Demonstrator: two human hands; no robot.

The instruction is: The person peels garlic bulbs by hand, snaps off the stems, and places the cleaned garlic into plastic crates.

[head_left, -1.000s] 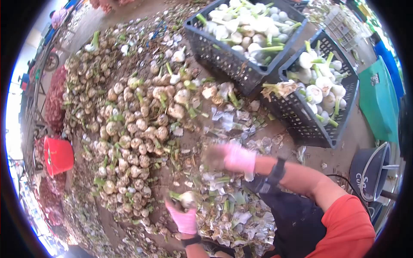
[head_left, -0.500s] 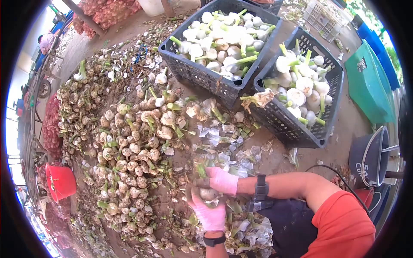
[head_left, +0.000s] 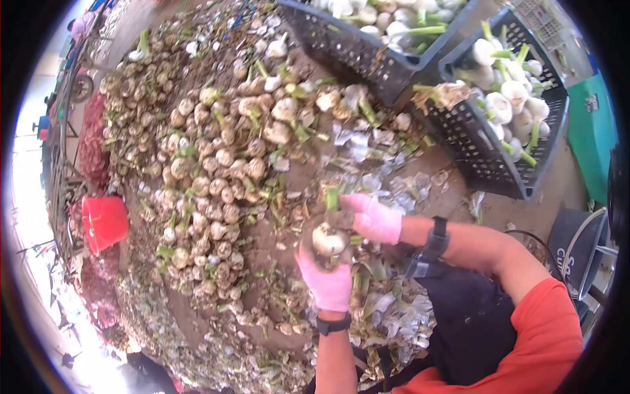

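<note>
I see the fingers of the left hand (head_left: 325,284) curled round a garlic bulb (head_left: 329,241), cupping it from below, its roundest part turned up towards me. Their tips are smeared by motion, so I can't count them. The right hand (head_left: 374,220) comes in from the side with its fingers beside the green stem (head_left: 332,198) standing above the bulb; blur there keeps me from telling whether they are closed on it or hold anything else. Both hands wear pink coverings with darkened fingers.

The left forearm rises almost straight from below, a dark band (head_left: 333,323) at its wrist, and is cut off beneath. The right arm reaches across with the elbow bent, a watch-like band (head_left: 436,238) on the wrist and a red sleeve (head_left: 548,322) over the upper arm.

Papery peelings (head_left: 394,312) cover the floor (head_left: 184,302) under and beside the hands. Left of them lies a long heap of soiled bulbs (head_left: 216,217).

Farther out, the larger crate (head_left: 328,36) loses its far rim to my view; the smaller crate (head_left: 485,161) stands against its near corner, filled with pale bulbs. Lettering on the dark bucket (head_left: 569,253) is only partly readable.
</note>
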